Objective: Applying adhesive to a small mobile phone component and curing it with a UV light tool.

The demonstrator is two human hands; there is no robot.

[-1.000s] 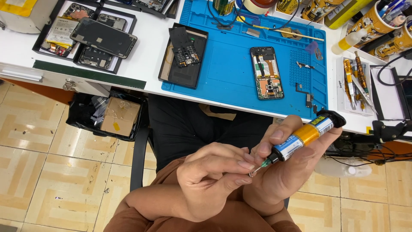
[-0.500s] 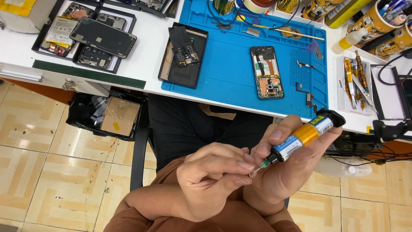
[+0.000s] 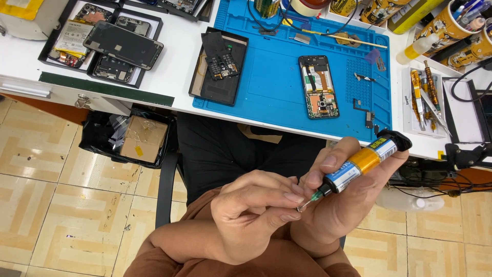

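My right hand (image 3: pixel 338 200) grips a small syringe-like tube (image 3: pixel 361 163) with an orange band, a black cap end and a thin needle tip pointing down-left. My left hand (image 3: pixel 251 215) is closed in front of it, and its thumb and fingers pinch a tiny part (image 3: pixel 300 208) right at the needle tip. Both hands are held over my lap, below the table edge. An opened phone (image 3: pixel 319 86) with its insides exposed lies on the blue work mat (image 3: pixel 266 87) on the white table.
A black tray (image 3: pixel 205 87) with a phone board sits at the mat's left edge. Further left lie trays with phone parts and a dark screen (image 3: pixel 123 45). Tweezers and tools (image 3: pixel 425 97) fill a holder at right. A black bin (image 3: pixel 102 138) with cardboard stands on the tiled floor.
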